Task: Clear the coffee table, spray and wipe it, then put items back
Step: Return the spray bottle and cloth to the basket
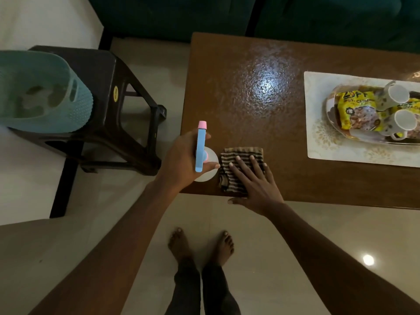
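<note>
A brown coffee table (pixel 284 169) fills the right of the view, with a wet sprayed patch (pixel 268 87) near its far left part. My left hand (pixel 184 160) grips a spray bottle (pixel 201 151) with a blue and pink head and a white body, at the table's near left corner. My right hand (pixel 254 180) lies flat, fingers spread, on a folded brown striped cloth (pixel 241 155) beside the bottle. At the right, a white placemat (pixel 318 142) carries a glass tray (pixel 331 105) with yellow snack packets (pixel 354 108) and two white cups (pixel 398 94).
A dark plastic stool (pixel 127 105) stands left of the table with a teal basket (pixel 45 92) on it. A dark green sofa (pixel 227 12) runs along the far side. My bare feet (pixel 200 246) stand on the pale tiled floor close to the table's near edge.
</note>
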{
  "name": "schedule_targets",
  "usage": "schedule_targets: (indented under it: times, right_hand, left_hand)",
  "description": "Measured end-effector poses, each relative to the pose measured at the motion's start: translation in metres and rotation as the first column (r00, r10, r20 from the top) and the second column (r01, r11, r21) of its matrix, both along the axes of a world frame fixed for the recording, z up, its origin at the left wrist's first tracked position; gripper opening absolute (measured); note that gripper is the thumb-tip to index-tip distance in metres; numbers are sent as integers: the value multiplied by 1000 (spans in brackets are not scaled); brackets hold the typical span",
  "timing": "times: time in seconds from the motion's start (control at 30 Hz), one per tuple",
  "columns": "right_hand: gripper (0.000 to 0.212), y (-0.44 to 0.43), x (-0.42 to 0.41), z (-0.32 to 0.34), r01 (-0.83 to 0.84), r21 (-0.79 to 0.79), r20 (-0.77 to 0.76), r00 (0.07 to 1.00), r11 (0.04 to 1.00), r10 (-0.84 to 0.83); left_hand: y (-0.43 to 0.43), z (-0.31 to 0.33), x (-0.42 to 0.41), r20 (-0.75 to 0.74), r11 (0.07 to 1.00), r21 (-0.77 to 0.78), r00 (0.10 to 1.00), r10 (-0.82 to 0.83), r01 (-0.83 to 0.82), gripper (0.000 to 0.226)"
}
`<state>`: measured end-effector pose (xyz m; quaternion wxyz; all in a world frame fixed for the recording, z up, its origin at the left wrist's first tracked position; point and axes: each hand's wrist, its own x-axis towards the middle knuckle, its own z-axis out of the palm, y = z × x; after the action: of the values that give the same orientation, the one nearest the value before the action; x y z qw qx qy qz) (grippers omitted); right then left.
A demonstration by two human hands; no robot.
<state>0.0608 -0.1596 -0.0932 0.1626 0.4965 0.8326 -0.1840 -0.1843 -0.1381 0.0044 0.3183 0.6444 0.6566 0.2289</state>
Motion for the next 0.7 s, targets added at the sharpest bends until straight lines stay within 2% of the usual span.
schedule_targets:
  times: [0.2, 0.37, 0.43, 0.5, 0.57, 0.63, 0.7]
  right_hand:
    - [86, -18, -2, -11, 36, 70, -70, 997, 997, -31]
    - [73, -41, -14, -10, 174, 76, -196, 968, 982, -157]
    - [65, -42, -18, -4, 274, 36, -304, 919, 961, -250]
    - [58, -36, -25, 6, 434, -72, -411, 808, 898, -423]
    - [46, -28, -30, 21, 576, -266, -472, 622, 773, -625]
    - [35, -21, -33, 40, 632, -462, -479, 414, 623, -774]
    - [31, -16, -33, 57, 615, -639, -437, 204, 462, -876]
  left_hand:
    - [-2, -5, 4, -65, 998, 11, 996, 62, -62, 65]
    - [-9, -5, 6, -57, 990, 57, 990, 132, -129, 65]
    - [-11, -4, 6, -50, 987, 59, 987, 150, -147, 65]
    - [-13, -4, 6, -65, 986, 49, 985, 159, -156, 66]
    - [-15, -2, 7, -90, 986, 43, 982, 167, -164, 67]
    - [-17, 6, 8, -103, 984, 46, 979, 174, -170, 64]
    - [-20, 17, 8, -95, 983, 46, 979, 179, -175, 62]
